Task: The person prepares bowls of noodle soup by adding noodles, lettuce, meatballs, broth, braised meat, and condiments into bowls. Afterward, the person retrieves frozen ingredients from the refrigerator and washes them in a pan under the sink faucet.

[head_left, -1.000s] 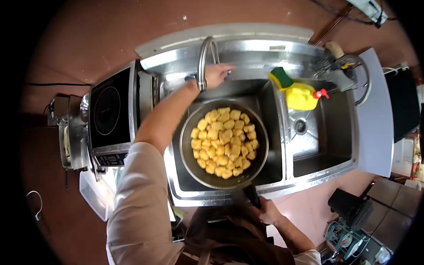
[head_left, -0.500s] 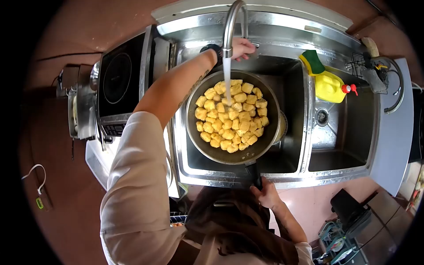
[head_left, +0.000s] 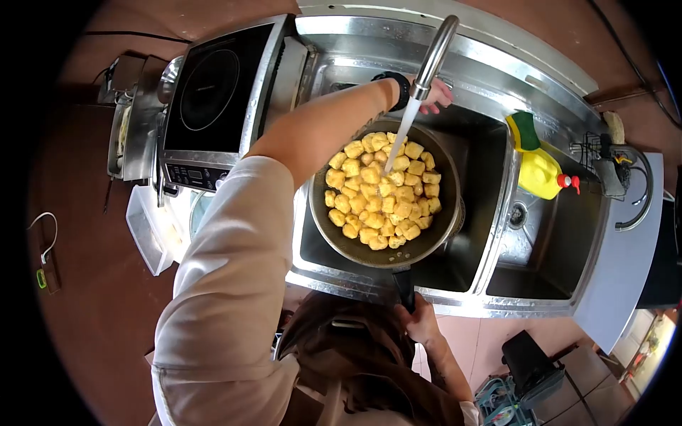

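Note:
Golden-yellow chunks of food [head_left: 369,202], rounded and roughly cube-shaped, sit in water in a deep frying pan [head_left: 346,246] over the left sink basin. A stream of water [head_left: 402,135] runs from the curved metal faucet [head_left: 433,53] into the pan. My left hand [head_left: 435,97] reaches behind the faucet, fingers curled at its small lever, which is partly hidden. Below the pan, my right hand [head_left: 420,319] is wrapped around the black pan handle [head_left: 404,287] at the sink's front edge. Something round is partly hidden beneath the pan's right side.
An induction cooktop [head_left: 209,89] stands left of the sink. In the right basin, a yellow detergent bottle [head_left: 540,174] with a red cap leans beside a green-and-yellow sponge [head_left: 523,131]. A wire rack [head_left: 597,163] holds more items near a second faucet [head_left: 643,192]. A clear plastic container [head_left: 150,231] sits at lower left.
My view has turned, so the sink and cooktop appear tilted and shifted. Both hands keep their places at the faucet lever and pan handle. Water keeps running into the pan.

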`<act>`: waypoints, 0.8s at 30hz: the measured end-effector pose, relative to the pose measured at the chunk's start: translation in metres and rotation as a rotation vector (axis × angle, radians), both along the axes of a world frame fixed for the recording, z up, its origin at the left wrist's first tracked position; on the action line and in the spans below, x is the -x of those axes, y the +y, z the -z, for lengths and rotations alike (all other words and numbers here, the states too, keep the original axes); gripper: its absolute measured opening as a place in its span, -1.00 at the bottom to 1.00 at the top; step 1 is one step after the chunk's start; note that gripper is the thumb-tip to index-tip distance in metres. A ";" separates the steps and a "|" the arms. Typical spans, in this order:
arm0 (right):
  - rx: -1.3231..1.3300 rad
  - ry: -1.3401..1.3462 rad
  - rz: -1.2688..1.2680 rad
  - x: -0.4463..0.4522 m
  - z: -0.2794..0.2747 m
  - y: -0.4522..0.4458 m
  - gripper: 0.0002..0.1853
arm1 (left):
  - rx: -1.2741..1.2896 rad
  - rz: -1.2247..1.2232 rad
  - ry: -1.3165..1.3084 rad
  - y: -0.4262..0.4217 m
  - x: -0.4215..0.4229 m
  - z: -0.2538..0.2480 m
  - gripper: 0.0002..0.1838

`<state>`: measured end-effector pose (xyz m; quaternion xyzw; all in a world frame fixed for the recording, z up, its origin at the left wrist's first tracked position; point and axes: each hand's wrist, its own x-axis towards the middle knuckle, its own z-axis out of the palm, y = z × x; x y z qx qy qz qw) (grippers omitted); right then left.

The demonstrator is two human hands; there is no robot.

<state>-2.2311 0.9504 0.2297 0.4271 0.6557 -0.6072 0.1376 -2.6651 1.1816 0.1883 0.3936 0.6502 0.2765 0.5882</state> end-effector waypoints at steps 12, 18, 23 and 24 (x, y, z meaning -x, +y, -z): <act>0.077 -0.068 0.096 0.002 -0.027 -0.013 -0.72 | -0.132 -0.228 -0.520 -0.001 0.008 -0.004 -0.49; 0.052 -0.119 0.119 0.008 -0.058 -0.026 -0.75 | -0.247 -0.165 -0.469 -0.030 0.021 -0.043 -0.26; 0.049 -0.104 0.107 0.021 -0.114 -0.030 -0.85 | -0.211 0.022 -0.066 -0.179 0.060 -0.104 -0.51; 0.048 -0.071 0.105 0.026 -0.128 -0.033 -0.87 | -0.261 0.024 0.072 -0.235 0.061 -0.131 -0.52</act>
